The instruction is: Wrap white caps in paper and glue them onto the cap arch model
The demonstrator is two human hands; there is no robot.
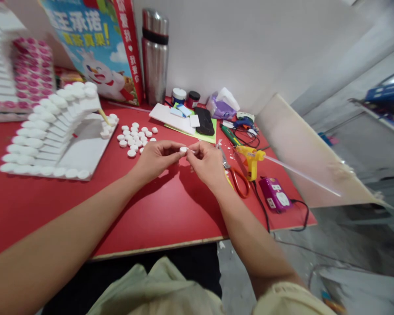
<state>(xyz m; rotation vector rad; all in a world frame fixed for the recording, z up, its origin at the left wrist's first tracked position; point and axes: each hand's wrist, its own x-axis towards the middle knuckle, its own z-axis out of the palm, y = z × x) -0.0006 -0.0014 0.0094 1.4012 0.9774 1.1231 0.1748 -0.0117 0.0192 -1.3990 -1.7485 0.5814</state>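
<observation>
My left hand (157, 158) and my right hand (206, 162) meet above the red table (170, 210), fingers pinched together. Between the fingertips sits a small white round disc (183, 149), gripped by the left hand. The right hand's thumb and forefinger pinch at the disc's right side, perhaps on a thin white strip; I cannot make out more. Just behind the left hand lies a scatter of several white discs (135, 136). At the left stands a white stepped model (57, 131) edged with the same discs.
Red-handled scissors (237, 177), a yellow glue gun (251, 158) with a long glue stick and a purple power socket (276, 194) lie right of my hands. A steel flask (155, 57), small jars, a black case (204, 121), foam sheets and a leaning white board (302, 148) stand behind.
</observation>
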